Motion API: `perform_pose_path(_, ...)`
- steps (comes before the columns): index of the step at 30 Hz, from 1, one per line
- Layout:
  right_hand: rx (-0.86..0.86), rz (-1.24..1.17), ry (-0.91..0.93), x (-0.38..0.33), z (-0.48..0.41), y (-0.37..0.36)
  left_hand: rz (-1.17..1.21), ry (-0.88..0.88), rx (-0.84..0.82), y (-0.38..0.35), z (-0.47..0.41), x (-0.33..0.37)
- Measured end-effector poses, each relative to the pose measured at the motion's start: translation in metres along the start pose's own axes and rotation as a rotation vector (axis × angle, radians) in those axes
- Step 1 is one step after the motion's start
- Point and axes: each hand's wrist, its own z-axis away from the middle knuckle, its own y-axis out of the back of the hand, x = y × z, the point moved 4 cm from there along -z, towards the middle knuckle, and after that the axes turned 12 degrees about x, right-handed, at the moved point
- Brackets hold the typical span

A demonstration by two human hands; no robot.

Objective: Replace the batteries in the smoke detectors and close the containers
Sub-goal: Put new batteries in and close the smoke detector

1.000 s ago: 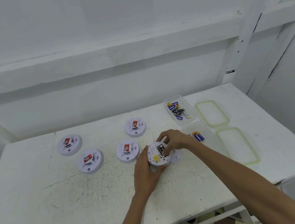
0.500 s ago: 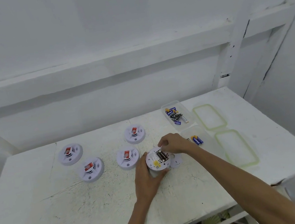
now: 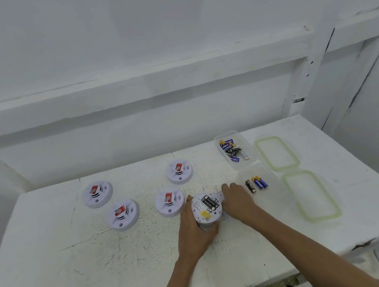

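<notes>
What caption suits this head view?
Left hand holds an upturned smoke detector, batteries showing, while the right hand touches its far edge.

On your white bench (image 3: 80,274), flecked with dark scuffs and fine black scratches, four white smoke detectors (image 3: 97,193) (image 3: 123,214) (image 3: 170,204) (image 3: 179,171) each show a red label and short black curved stripes. The upturned detector (image 3: 205,209) you hold is white on its back, with a yellow sticker and a black battery bay. Your far container (image 3: 217,138) is clear and carries a mix of blue-and-yellow and dark grey batteries (image 3: 233,151). The clear near container (image 3: 271,174) has one black cell (image 3: 250,186) and blue cells with yellow ends (image 3: 260,182). Both lids (image 3: 260,154) (image 3: 291,191) are see-through with pale green rims. The wall (image 3: 165,34) behind is plain white.
</notes>
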Motion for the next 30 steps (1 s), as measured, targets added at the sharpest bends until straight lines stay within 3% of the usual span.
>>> perform_pose_path(9,-0.015,0.050,-0.012,-0.003,0.010,-0.004,-0.005,0.044,0.039,-0.001,-0.006,-0.011)
perform_pose_path(13,0.014,-0.049,-0.070,-0.004,0.008,-0.005,0.005,0.029,-0.010,0.000,-0.005,-0.012)
perform_pose_path(18,0.041,-0.345,-0.135,0.000,0.008,0.002,0.010,0.007,0.021,0.002,-0.003,-0.015)
perform_pose_path(23,0.175,-0.415,-0.180,-0.009,0.012,0.021,-0.039,0.007,0.087,0.001,-0.010,-0.019)
perform_pose_path(30,0.143,-0.438,0.012,-0.037,0.034,0.021,-0.021,-0.025,-0.013,-0.002,-0.004,-0.016)
